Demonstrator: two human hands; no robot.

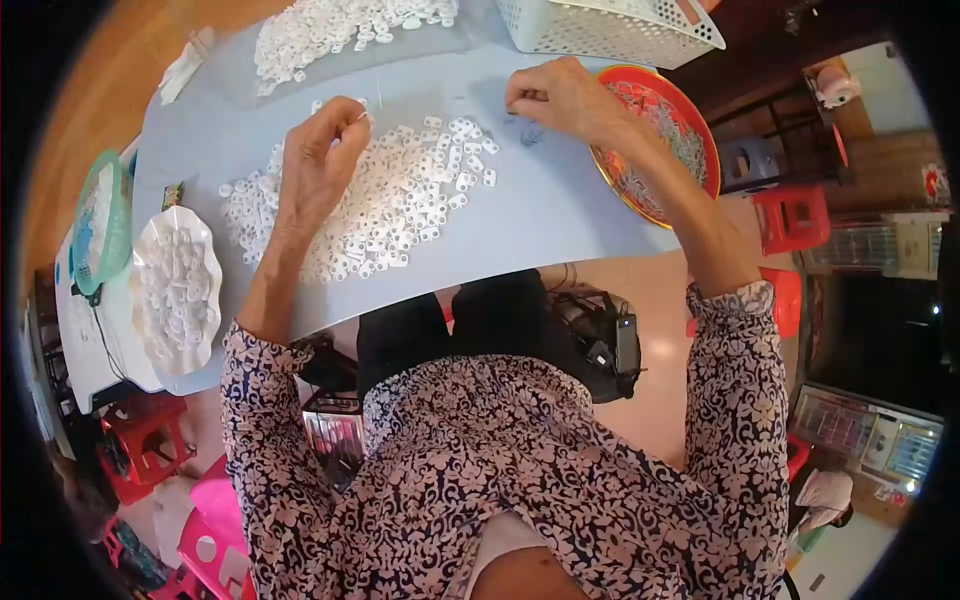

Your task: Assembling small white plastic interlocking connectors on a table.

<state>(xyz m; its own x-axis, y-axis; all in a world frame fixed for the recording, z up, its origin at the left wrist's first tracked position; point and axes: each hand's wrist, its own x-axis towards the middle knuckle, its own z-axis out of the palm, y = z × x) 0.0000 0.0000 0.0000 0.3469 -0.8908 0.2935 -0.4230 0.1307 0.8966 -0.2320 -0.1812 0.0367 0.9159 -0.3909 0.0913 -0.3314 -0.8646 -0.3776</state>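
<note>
My left hand [318, 160] rests over a spread of small white plastic pieces [400, 200] on the pale blue table [560, 215]. Its fingertips pinch one small white piece at the pile's upper edge. My right hand [560, 95] hovers to the right of the pile, fingers curled together around something tiny that I cannot make out. A few small dark bits [530, 135] lie on the table just below this hand. Both forearms come up from floral sleeves.
A red round tray [700, 140] with small parts sits at the right edge. A white slotted basket [610, 30] stands at the back, beside a second white heap [330, 30]. A white scalloped bowl [178, 290] and a green basket [100, 220] stand left. Red stools [795, 215] are beyond.
</note>
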